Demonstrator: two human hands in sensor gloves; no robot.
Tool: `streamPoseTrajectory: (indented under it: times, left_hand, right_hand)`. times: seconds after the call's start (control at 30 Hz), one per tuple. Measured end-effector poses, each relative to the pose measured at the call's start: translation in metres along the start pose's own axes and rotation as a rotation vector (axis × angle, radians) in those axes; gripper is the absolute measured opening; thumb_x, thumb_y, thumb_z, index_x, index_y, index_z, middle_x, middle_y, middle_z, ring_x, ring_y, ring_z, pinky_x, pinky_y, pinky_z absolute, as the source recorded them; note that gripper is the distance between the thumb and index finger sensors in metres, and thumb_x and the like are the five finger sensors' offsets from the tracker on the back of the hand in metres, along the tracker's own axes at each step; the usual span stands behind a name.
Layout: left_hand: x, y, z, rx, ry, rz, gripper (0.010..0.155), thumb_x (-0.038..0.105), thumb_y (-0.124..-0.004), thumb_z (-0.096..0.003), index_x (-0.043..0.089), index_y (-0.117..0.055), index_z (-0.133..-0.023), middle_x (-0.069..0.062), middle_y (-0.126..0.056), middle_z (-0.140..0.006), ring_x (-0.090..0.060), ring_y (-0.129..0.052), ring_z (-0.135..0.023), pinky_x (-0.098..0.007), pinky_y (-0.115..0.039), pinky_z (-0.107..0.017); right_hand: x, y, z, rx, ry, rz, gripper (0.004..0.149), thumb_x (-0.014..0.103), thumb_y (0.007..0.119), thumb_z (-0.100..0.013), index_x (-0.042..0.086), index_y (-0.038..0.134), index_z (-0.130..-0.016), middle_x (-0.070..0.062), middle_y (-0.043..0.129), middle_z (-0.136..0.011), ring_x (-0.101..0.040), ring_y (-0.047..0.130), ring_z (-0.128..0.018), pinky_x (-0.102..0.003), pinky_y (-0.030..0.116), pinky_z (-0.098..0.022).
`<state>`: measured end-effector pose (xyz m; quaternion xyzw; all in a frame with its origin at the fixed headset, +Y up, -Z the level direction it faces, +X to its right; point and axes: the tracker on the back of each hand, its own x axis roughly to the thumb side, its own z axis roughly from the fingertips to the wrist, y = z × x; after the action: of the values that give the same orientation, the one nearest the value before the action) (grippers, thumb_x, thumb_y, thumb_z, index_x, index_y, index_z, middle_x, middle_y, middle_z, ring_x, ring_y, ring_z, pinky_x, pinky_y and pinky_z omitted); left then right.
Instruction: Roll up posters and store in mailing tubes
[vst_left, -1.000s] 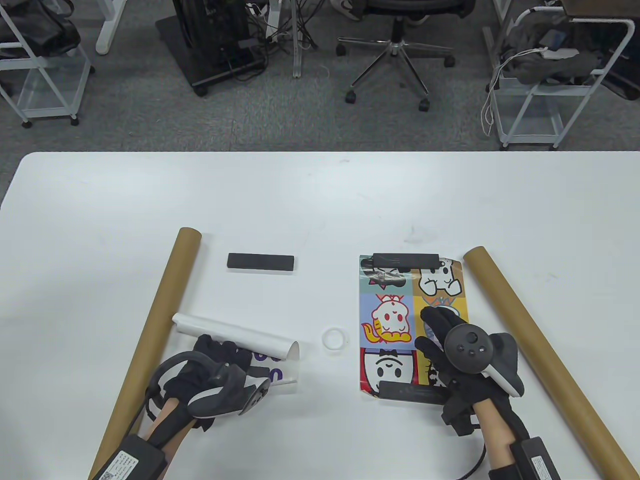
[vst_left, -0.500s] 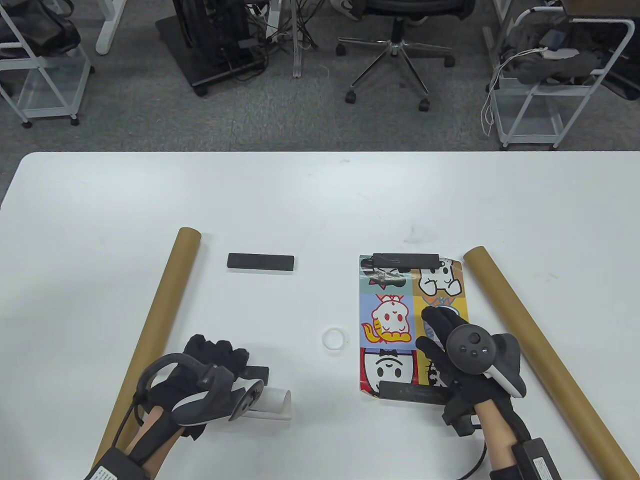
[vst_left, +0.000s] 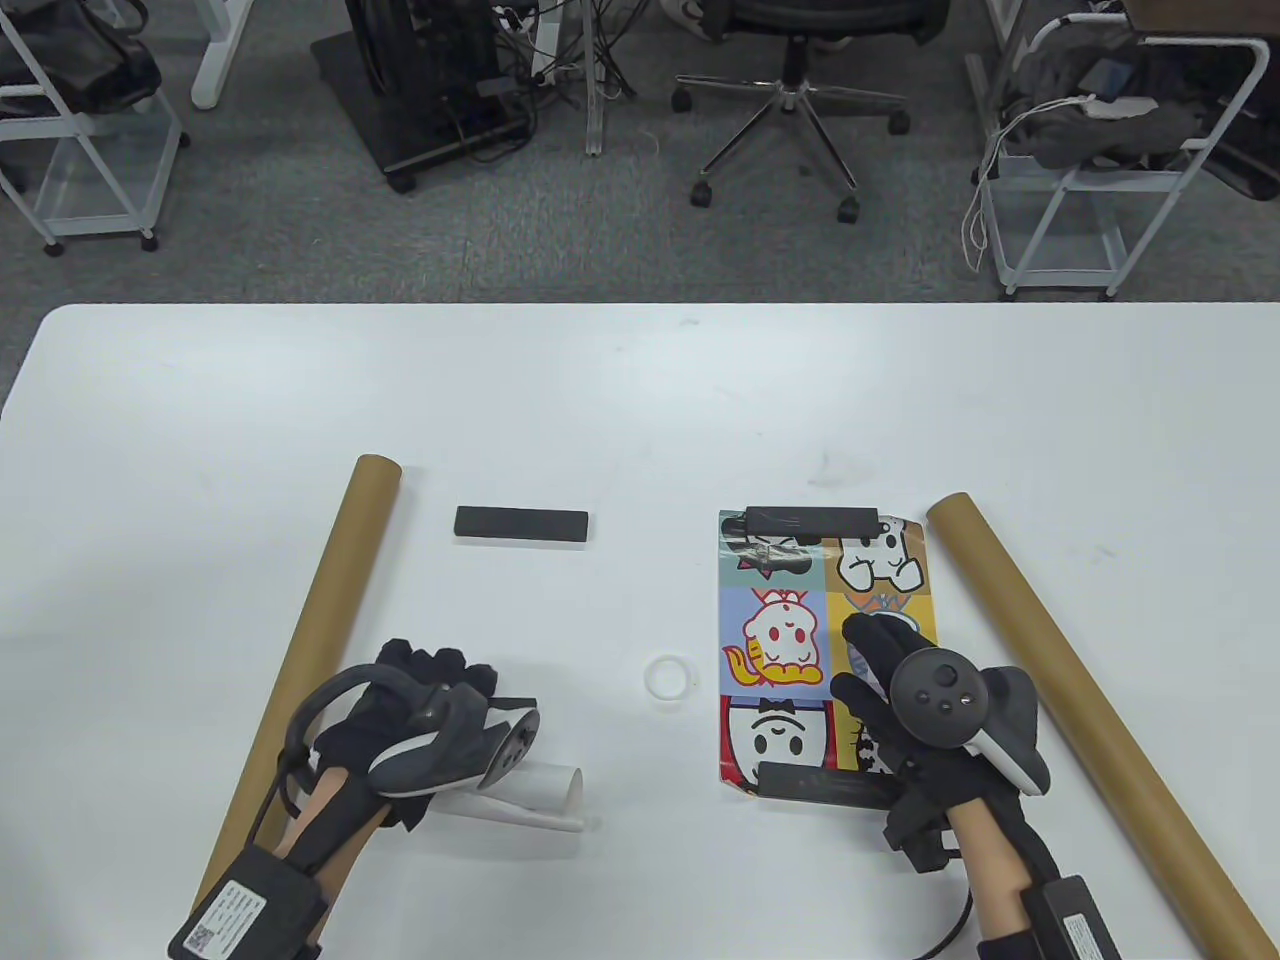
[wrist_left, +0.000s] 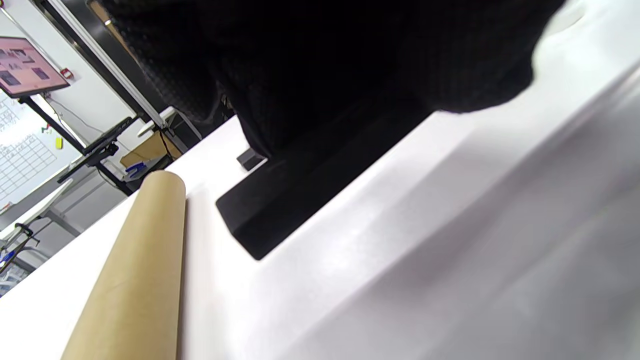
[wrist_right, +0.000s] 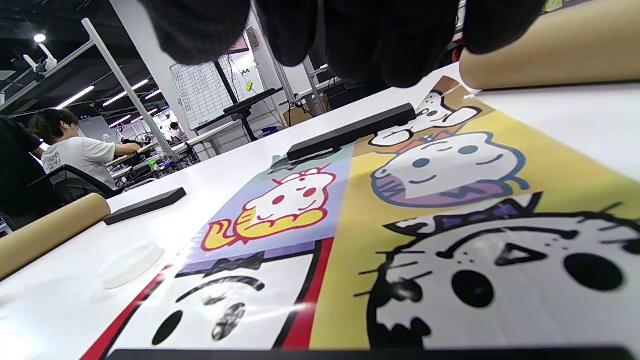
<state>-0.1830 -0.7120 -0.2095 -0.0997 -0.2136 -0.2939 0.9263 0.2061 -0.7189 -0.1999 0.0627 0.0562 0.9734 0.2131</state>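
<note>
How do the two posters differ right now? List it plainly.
1. The left poster is rolled into a white tube shape; the right poster lies flat, cartoon panels facing up.
2. Black bars weigh down both ends of the right poster; none sits on the left poster.
3. The left hand is over the left poster; the right hand rests on the right poster.
Both lie beside a brown mailing tube.

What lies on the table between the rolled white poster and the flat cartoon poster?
In the table view, a small white ring lies between the rolled white poster and the flat cartoon poster.

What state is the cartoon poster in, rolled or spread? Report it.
Spread flat: the cartoon poster lies open, black bars on both ends.
</note>
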Motion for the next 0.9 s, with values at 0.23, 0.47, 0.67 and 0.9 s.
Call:
streamPoseTrajectory:
  times: [0.23,0.47,0.67,0.9]
  left_hand:
    - [0.018,-0.020,-0.034,-0.090,-0.030,-0.018,0.067,0.054,-0.077,-0.0389,0.038,-0.063,-0.103,0.011,-0.082,-0.103,-0.014,-0.096,-0.091,-0.046,-0.074,-0.080]
    - [0.008,-0.008,-0.021,0.029,0.024,-0.019,0.066,0.053,-0.076,-0.0399,0.039,-0.063,-0.103,0.011,-0.084,-0.103,-0.012,-0.098,-0.089,-0.044,-0.075,-0.079]
    - [-0.013,0.016,0.032,0.080,0.030,0.097,0.058,0.052,-0.069,-0.0447,0.038,-0.071,-0.101,0.008,-0.087,-0.101,-0.017,-0.099,-0.088,-0.048,-0.073,-0.079]
    - [-0.006,0.010,0.076,0.019,-0.064,0.167,0.056,0.055,-0.068,-0.0443,0.039,-0.075,-0.097,0.009,-0.090,-0.098,-0.016,-0.101,-0.086,-0.048,-0.073,-0.079]
  right_hand:
    - [-0.003,-0.001,0.000,-0.001,0.008,-0.015,0.066,0.037,0.066,-0.054,0.007,0.048,-0.110,-0.031,0.053,-0.115,-0.060,0.058,-0.099,-0.077,0.048,-0.068]
    - [-0.002,-0.001,-0.001,-0.001,0.001,-0.015,0.066,0.038,0.066,-0.054,0.007,0.048,-0.110,-0.030,0.053,-0.115,-0.061,0.058,-0.099,-0.077,0.048,-0.068]
    - [-0.002,-0.001,0.000,-0.003,0.001,-0.014,0.066,0.038,0.066,-0.054,0.007,0.048,-0.110,-0.031,0.053,-0.115,-0.060,0.059,-0.099,-0.077,0.048,-0.068]
    - [-0.001,0.000,0.000,0.002,0.003,-0.006,0.066,0.038,0.066,-0.054,0.007,0.048,-0.110,-0.031,0.053,-0.115,-0.060,0.059,-0.099,-0.077,0.048,-0.068]
